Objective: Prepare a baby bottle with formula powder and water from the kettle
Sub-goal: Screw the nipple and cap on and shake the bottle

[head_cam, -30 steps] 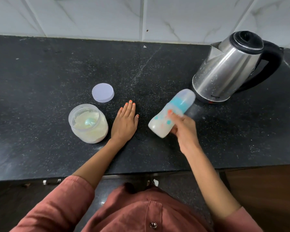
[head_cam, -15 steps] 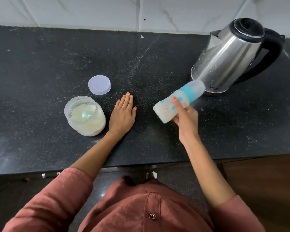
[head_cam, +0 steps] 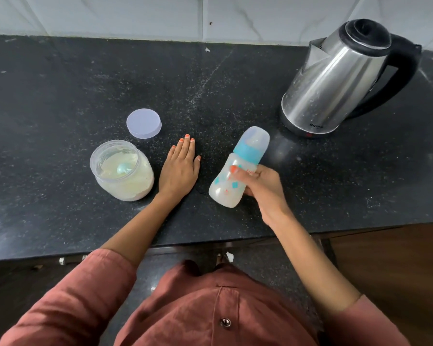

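Observation:
My right hand (head_cam: 261, 187) grips a capped baby bottle (head_cam: 238, 168) with milky liquid, a blue collar and a clear cap, tilted above the counter with its cap toward the kettle. The steel kettle (head_cam: 335, 81) with black lid and handle stands at the back right. An open clear jar of formula powder (head_cam: 121, 171) with a pale blue scoop inside sits at the left. Its lilac lid (head_cam: 143, 123) lies flat just behind it. My left hand (head_cam: 179, 168) rests flat, fingers straight, on the counter between jar and bottle.
The black speckled counter (head_cam: 60, 96) runs to a white tiled wall (head_cam: 135, 16) at the back. Its front edge crosses below my forearms, with a brown floor or cabinet at the lower right.
The bottle in my right hand has swung from a flatter tilt to a steeper one and dropped a little lower, as in shaking. My left hand has stayed flat on the counter.

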### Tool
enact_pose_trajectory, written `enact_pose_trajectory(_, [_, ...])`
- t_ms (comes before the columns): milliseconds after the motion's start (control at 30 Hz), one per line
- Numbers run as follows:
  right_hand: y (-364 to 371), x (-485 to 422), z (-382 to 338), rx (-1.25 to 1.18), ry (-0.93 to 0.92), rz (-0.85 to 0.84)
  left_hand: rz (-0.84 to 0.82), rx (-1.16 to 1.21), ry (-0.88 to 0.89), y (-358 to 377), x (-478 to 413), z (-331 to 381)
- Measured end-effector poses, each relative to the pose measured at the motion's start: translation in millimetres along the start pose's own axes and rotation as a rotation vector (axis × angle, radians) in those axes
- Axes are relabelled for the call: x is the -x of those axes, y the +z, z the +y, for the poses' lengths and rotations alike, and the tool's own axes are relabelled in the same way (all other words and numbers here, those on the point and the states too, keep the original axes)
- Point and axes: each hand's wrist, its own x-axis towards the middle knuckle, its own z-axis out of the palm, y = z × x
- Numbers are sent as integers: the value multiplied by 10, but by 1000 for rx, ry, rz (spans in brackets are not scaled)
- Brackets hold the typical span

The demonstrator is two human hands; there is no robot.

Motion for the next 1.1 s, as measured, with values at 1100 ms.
enact_pose_trajectory(1100, [12,14,-4,-38,45,-3,1,16,-3,8,-2,-18])
